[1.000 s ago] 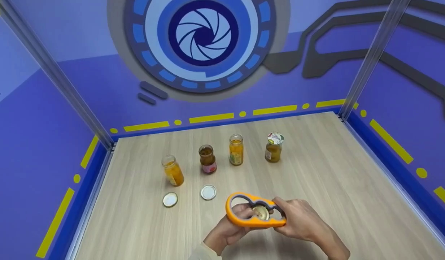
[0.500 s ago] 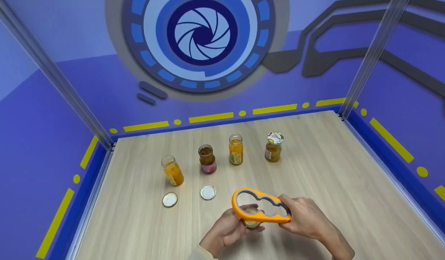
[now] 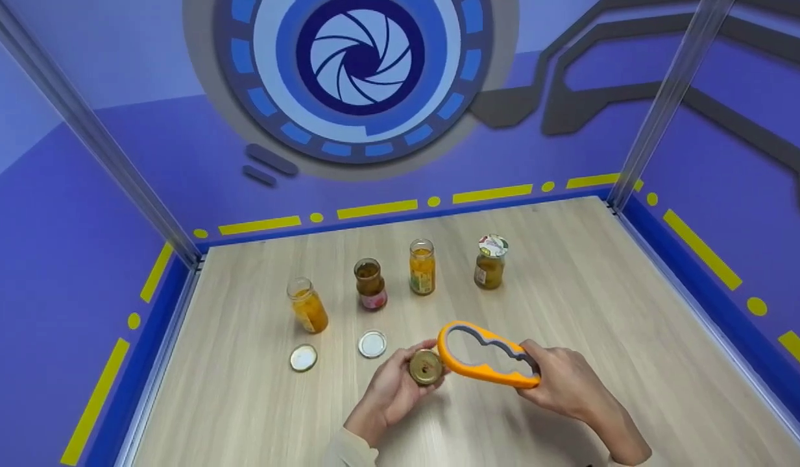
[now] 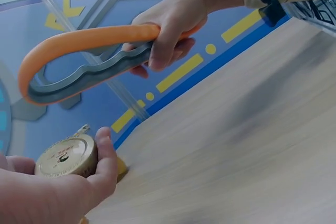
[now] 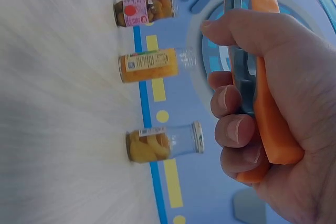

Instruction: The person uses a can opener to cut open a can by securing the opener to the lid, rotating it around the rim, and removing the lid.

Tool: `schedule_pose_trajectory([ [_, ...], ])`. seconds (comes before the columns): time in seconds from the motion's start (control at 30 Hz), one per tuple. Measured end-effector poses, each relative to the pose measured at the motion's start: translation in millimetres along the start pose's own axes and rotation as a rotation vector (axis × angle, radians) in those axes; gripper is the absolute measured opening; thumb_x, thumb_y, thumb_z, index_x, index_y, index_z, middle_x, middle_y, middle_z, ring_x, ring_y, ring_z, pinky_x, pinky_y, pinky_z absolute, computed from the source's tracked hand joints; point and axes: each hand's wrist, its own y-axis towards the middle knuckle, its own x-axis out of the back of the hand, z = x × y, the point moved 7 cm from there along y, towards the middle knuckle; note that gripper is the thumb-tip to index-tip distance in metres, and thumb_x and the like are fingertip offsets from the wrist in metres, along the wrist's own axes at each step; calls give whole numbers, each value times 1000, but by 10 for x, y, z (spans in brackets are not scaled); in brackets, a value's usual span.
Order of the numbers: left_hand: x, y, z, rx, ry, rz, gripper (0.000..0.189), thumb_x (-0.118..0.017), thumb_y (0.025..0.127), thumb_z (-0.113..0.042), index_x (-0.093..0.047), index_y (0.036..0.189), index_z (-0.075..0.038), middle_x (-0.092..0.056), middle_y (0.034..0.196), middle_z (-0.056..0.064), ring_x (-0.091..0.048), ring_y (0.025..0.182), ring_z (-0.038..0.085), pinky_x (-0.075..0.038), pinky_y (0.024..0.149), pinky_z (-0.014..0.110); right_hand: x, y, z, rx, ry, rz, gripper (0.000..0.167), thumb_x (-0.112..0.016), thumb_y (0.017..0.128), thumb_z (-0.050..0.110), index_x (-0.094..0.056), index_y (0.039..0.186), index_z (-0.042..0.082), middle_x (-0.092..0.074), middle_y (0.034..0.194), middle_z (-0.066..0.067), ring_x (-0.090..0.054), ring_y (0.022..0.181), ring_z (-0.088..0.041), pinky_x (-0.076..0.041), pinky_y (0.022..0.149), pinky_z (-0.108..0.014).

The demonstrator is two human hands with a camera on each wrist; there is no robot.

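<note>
My left hand [image 3: 396, 387] holds a gold jar lid [image 3: 425, 368] by its edge, printed top facing up; in the left wrist view the thumb and fingers curl round the lid [image 4: 68, 156]. My right hand [image 3: 565, 383] grips one end of an orange jar opener [image 3: 490, 375] with a grey scalloped inner edge. In the right wrist view the fingers wrap the opener's handle [image 5: 275, 124]. The opener is raised over the table, just right of the lid, with nothing inside its loop. Its far end overlaps the left fingertips in the head view.
Three lidless jars stand behind the hands: a left orange one [image 3: 309, 311], a dark one with a pink label [image 3: 372, 288] and a tall orange one [image 3: 422, 272]. Right of them stands a lidded jar [image 3: 489, 269]. Two lids [image 3: 303, 357] lie white side up on the tabletop [image 3: 244, 402].
The opener has come away from the gold lid, moving up and right with my right hand. My left hand has drawn left with the lid, whose printed top now shows.
</note>
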Motion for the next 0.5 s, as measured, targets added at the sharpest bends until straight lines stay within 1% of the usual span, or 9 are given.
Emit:
schedule_pose_trajectory([
  [0.1, -4, 45, -124, -59, 45, 8, 55, -27, 104, -18, -42, 153, 1, -53, 145, 27, -54, 131, 38, -47, 104, 43, 20, -5, -60, -13, -5, -17, 36, -86, 75, 24, -64, 103, 18, -42, 62, 18, -38, 54, -2, -35, 50, -22],
  [0.2, -11, 91, -228, -119, 103, -2, 55, -27, 102, -16, -42, 152, 4, -52, 145, 28, -53, 132, 37, -46, 105, 42, 41, -9, -111, -21, -8, -30, 34, -86, 76, 23, -63, 101, 18, -41, 61, 17, -37, 52, -2, -35, 48, -23],
  [0.27, -15, 122, -289, -152, 129, -19, 55, -29, 102, -15, -42, 151, 5, -51, 144, 28, -54, 131, 35, -45, 106, 43, 47, -11, -149, -34, -15, -32, 33, -86, 76, 24, -62, 99, 18, -40, 61, 16, -36, 52, -2, -34, 48, -23],
  [0.37, -24, 168, -369, -189, 159, -41, 52, -33, 104, -16, -41, 150, 7, -50, 144, 27, -54, 130, 34, -46, 107, 44, 50, -12, -204, -59, -23, -29, 33, -85, 77, 26, -63, 100, 18, -39, 61, 16, -37, 52, -3, -34, 48, -24],
  [0.43, -33, 199, -425, -222, 194, -55, 49, -39, 107, -17, -42, 148, 8, -52, 140, 25, -55, 126, 32, -47, 106, 42, 48, -13, -238, -74, -29, -29, 32, -85, 78, 28, -64, 100, 17, -38, 60, 16, -37, 52, -4, -34, 49, -24],
  [0.5, -48, 229, -484, -260, 259, -61, 39, -46, 108, -19, -53, 137, 7, -57, 128, 18, -57, 118, 27, -50, 102, 38, 48, -14, -267, -86, -27, -27, 33, -85, 78, 28, -64, 101, 17, -39, 60, 15, -37, 53, -4, -34, 50, -25],
])
